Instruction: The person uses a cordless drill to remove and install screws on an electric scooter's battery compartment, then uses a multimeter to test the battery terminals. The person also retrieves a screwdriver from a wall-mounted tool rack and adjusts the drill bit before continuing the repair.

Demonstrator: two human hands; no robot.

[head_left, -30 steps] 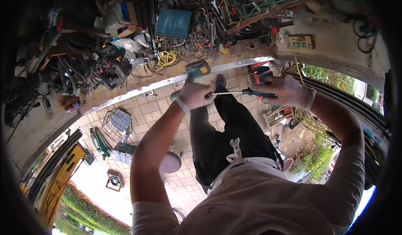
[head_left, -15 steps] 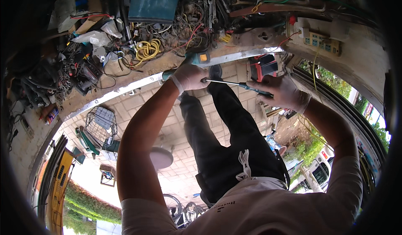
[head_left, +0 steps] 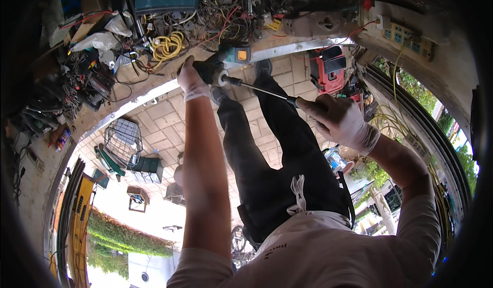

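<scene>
Above the paved floor point(head_left: 167, 121), the left hand point(head_left: 192, 82) is gripping a teal-and-black power tool point(head_left: 209, 71); the right hand point(head_left: 340, 121), curled closed, is clasping a screwdriver point(head_left: 267, 92) pointing toward it.

Teal-black drill point(head_left: 209, 72), screwdriver point(head_left: 268, 92) — slanted, at its nose

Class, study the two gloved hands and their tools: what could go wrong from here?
The right hand holds a screwdriver whose shaft runs toward the front of the power tool in the left hand; a slip might jab the left hand or scratch the tool. The power tool seems held in the air, so a loosened grip could drop it onto the paving or a shoe.
</scene>
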